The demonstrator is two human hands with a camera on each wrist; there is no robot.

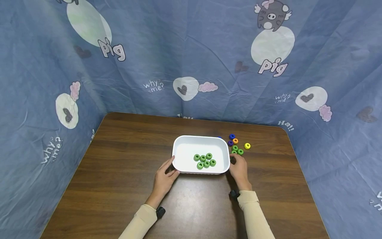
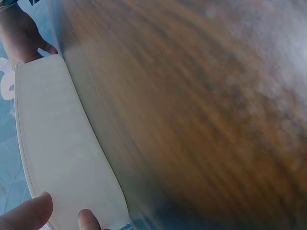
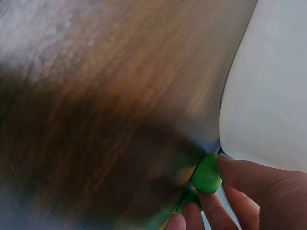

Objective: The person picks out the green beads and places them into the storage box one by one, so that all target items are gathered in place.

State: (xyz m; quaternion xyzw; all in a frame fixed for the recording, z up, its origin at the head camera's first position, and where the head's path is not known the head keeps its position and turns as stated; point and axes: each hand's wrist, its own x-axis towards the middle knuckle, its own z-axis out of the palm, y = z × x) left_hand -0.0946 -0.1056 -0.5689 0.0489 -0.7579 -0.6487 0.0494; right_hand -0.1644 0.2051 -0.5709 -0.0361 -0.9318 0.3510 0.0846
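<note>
A white tray lies on the table with several green ring-shaped beads in it, gathered right of its middle. At the tray's front left corner my left hand holds it, thumb on the front and fingers along the left side; the left wrist view shows fingertips against the tray wall. Just outside the tray's right end is my right hand. Between its thumb and a finger it pinches a green bead, and another green bead shows by the other fingertips.
Loose beads lie beyond my right hand: green, orange, yellow, purple and blue. One more blue bead is partly hidden by the tray's far rim. A blue patterned cloth hangs behind the wooden table.
</note>
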